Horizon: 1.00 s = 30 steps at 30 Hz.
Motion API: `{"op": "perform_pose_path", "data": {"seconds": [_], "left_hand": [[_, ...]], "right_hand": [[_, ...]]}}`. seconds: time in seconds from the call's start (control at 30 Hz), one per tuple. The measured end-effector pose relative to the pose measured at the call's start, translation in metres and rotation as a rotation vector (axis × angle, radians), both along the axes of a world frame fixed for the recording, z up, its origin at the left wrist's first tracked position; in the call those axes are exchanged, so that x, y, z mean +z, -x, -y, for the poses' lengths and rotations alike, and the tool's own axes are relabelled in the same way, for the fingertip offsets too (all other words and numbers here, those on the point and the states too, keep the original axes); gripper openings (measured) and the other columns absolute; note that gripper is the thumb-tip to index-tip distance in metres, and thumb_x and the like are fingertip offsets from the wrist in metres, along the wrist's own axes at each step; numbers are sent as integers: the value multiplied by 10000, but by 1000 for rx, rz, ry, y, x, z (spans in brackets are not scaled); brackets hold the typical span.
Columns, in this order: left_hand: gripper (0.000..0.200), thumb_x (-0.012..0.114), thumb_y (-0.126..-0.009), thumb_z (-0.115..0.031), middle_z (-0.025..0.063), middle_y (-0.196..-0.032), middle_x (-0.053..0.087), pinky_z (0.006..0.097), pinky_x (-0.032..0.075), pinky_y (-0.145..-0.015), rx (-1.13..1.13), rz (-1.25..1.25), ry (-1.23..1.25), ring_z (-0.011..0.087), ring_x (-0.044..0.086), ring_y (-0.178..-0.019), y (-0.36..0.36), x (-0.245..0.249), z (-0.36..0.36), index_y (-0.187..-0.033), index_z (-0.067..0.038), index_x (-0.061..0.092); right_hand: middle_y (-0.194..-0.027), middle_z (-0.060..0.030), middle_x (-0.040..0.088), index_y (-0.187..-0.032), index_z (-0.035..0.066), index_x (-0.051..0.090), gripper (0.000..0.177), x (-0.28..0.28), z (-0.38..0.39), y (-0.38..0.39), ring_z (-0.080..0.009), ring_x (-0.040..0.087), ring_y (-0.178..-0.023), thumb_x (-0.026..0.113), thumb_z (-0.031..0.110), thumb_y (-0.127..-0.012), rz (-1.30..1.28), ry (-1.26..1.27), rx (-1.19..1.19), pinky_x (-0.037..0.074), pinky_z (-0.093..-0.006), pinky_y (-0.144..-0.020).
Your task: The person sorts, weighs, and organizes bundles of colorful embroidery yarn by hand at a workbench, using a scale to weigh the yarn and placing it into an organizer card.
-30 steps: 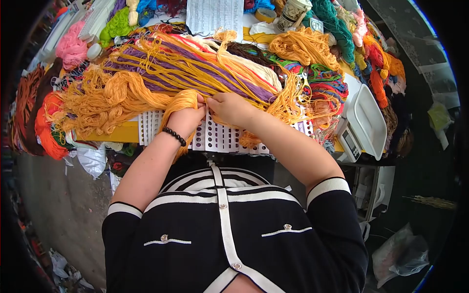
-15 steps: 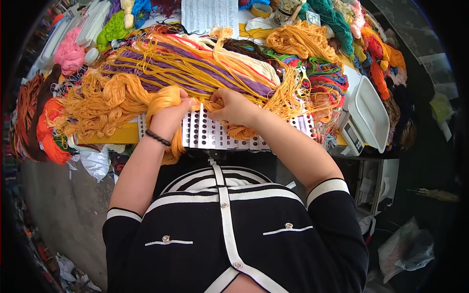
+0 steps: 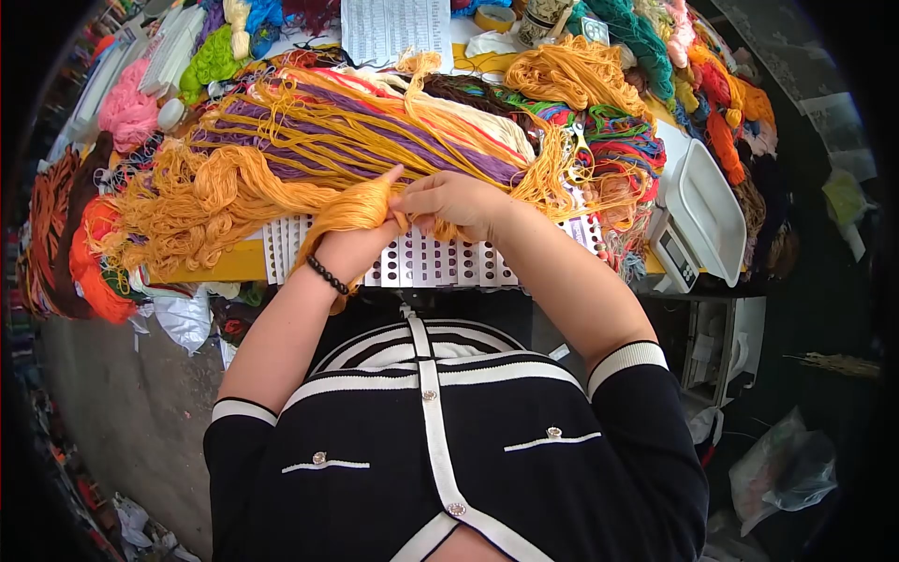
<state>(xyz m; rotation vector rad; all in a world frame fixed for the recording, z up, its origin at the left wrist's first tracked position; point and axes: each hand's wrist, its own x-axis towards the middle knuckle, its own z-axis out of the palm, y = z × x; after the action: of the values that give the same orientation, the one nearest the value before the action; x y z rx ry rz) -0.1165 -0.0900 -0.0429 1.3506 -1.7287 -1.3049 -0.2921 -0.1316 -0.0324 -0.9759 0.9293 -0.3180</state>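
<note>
A golden-orange skein of thread [image 3: 354, 208] is looped over my left hand [image 3: 358, 247], with the fingers closed around it and one fingertip sticking up past it. My right hand [image 3: 457, 202] meets the left at the skein's end, its thumb and fingers pinched on strands of the same thread. Just what lies between those fingertips is hidden. Beneath both hands are white cards with rows of punched holes [image 3: 435, 262]. More loose orange thread [image 3: 178, 201] spreads out left of my hands.
Purple and mustard strands [image 3: 309, 131] lie across the table behind my hands. Scissors [image 3: 582, 140] rest on threads at the right, near a scale with a white tray [image 3: 712, 220]. A printed sheet [image 3: 395, 33] and a roll of tape [image 3: 494, 18] are at the back.
My left hand has moved right with the skein, turning so the thread wraps over its back. The right hand has shifted slightly right, and the two hands now touch.
</note>
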Motion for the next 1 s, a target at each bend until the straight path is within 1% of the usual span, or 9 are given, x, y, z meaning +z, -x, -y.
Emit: {"op": "perform_pose_path", "data": {"seconds": [0.1, 0.17, 0.37, 0.43, 0.53, 0.67, 0.77, 0.83, 1.0], "left_hand": [[445, 526, -880, -79, 39, -1059, 569, 206, 454, -656, -52, 211, 291, 97, 572, -863, -10, -15, 3, -1311, -77, 415], [414, 533, -876, -64, 33, -951, 564, 222, 464, -649, 320, -588, -341, 99, 573, -811, -21, 5, -4, -1280, -82, 443], [398, 483, -890, -47, 35, -912, 571, 224, 474, -646, 371, -1067, -234, 101, 565, -769, -115, 43, -21, -1284, -40, 423], [396, 456, -902, -58, 61, -1004, 590, 228, 476, -646, 947, -1093, -105, 110, 559, -759, -120, 65, -24, -1295, -48, 414], [372, 474, -905, -90, 83, -1094, 584, 225, 475, -629, 1320, -848, 323, 118, 554, -755, -115, 50, -21, -1274, -54, 447], [441, 543, -804, -45, 36, -1134, 570, 212, 447, -625, 411, -289, 20, 84, 543, -763, -65, 31, -25, -1242, -47, 493], [571, 531, -746, 42, 59, -1157, 553, 302, 426, -880, -68, 2, 195, 168, 537, -1048, -38, -17, -1, -1300, -21, 410], [586, 555, -746, 23, 36, -1060, 579, 266, 432, -840, -20, 310, 173, 131, 547, -965, -27, 11, -3, -1311, -28, 406], [599, 630, -745, -130, 48, -933, 587, 239, 451, -719, 41, 108, 46, 101, 544, -775, -31, 15, -4, -1305, -56, 431]], "right_hand": [[-656, -12, 554, -807, 82, 626, 122, 5, 1, 4, -60, 443, -492, 640, 202, -823, -32, -35, -18, 336, -218, -426], [-685, -21, 575, -850, 70, 629, 139, 8, -1, 2, -67, 455, -474, 635, 207, -827, -7, -102, -70, 354, -204, -412], [-752, -21, 591, -897, 52, 625, 184, -7, 2, -3, -80, 561, -677, 606, 230, -851, -296, 138, 6, 470, -216, -611], [-756, -17, 590, -892, 55, 627, 181, -2, 1, -5, -76, 555, -693, 603, 231, -854, -309, 102, -36, 459, -205, -627], [-772, -10, 596, -868, 63, 629, 162, 7, -3, -7, -66, 544, -705, 596, 221, -860, -280, 130, -78, 444, -189, -636], [-787, -13, 622, -881, 78, 653, 120, 3, 0, -10, -56, 536, -664, 583, 174, -863, 218, -63, -138, 434, -181, -606], [-777, -16, 637, -950, 84, 671, 140, 11, 1, -10, -66, 541, -629, 579, 135, -858, 39, -16, -48, 440, -199, -594], [-756, -25, 636, -948, 81, 677, 152, 11, 2, -12, -86, 550, -619, 591, 135, -835, -94, 213, 35, 448, -221, -595], [-700, -73, 617, -894, 89, 684, 169, -2, -6, -21, -176, 568, -598, 635, 139, -740, -516, 888, 174, 465, -280, -614]]}}
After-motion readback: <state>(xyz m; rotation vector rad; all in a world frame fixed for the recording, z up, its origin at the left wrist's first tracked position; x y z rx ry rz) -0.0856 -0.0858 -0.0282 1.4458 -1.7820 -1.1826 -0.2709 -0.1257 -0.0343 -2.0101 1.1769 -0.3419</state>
